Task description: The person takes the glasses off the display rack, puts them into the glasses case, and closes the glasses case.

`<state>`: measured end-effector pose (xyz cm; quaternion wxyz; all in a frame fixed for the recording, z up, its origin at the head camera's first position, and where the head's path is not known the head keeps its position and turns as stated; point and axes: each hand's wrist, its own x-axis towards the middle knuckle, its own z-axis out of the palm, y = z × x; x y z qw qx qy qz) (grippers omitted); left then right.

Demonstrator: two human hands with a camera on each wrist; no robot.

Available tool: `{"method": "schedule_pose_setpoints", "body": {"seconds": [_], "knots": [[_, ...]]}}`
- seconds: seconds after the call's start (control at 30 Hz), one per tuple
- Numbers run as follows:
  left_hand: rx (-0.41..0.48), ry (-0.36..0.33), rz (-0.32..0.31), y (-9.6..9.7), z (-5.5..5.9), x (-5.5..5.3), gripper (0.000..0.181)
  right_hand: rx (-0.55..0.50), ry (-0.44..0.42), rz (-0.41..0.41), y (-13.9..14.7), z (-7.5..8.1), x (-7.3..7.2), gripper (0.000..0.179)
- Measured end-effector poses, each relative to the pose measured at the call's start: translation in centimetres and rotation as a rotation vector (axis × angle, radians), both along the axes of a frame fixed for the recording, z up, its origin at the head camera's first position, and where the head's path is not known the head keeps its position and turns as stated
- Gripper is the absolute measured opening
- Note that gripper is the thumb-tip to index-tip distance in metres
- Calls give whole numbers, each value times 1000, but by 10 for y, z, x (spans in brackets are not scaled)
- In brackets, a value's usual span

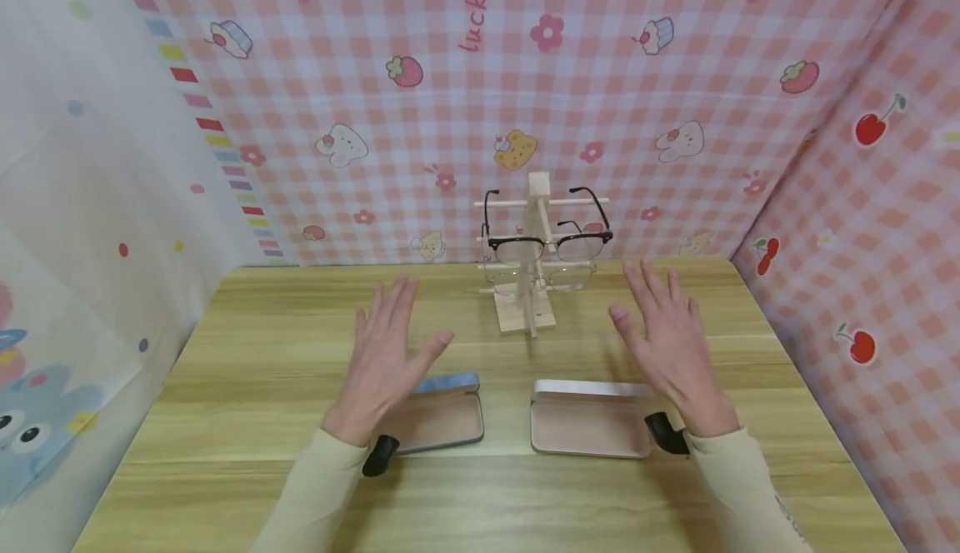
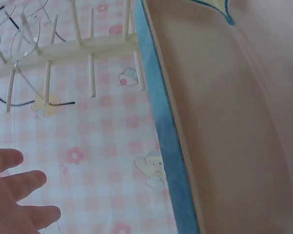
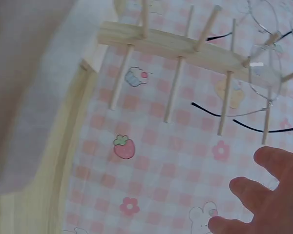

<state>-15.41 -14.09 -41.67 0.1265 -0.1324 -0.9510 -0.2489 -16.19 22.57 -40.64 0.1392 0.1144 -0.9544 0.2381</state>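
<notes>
My left hand (image 1: 382, 361) is spread with straight fingers, holding nothing, beside and partly over an open eyeglass case with a blue lid (image 1: 444, 424). On the other side my right hand (image 1: 673, 349), fingers extended, is nearest to an open white-lidded eyeglass case (image 1: 588, 435) and covers its back right corner. Both cases have beige linings and look bare inside. Between and beyond the hands stands a wooden eyeglass rack (image 1: 539, 185). It carries dark-browed glasses (image 1: 606, 238) above a thin-rimmed pair (image 1: 572, 280). The blue-lidded case (image 2: 219, 122) looms large in the left wrist view.
The cases and rack share a wood-grain table (image 1: 247, 353). A pink checked cloth (image 1: 420, 120) hangs behind it. More patterned cloth lines the right side (image 1: 832, 270), and a white dotted sheet (image 1: 97, 203) lines the left. Black wrist straps (image 1: 380, 455) show at both wrists.
</notes>
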Motion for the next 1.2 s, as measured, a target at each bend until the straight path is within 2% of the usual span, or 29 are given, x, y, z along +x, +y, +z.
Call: {"method": "schedule_pose_setpoints", "body": {"seconds": [0.23,0.5,0.67,0.77,0.9,1.2], "knots": [[115,59,-47,10,10,-4,79,-153,60,39,2,11,0,60],[347,31,-108,21,28,-11,71,-316,133,34,0,21,-1,55],[535,-24,-139,28,39,-14,65,-405,134,12,-3,30,-2,50],[651,-89,-158,31,45,-17,60,-447,142,10,-4,34,-3,46],[768,-173,-153,34,52,-21,58,-507,155,9,-8,41,-6,42],[1075,-267,-200,47,66,-33,56,-637,142,30,-16,54,-13,42]]}}
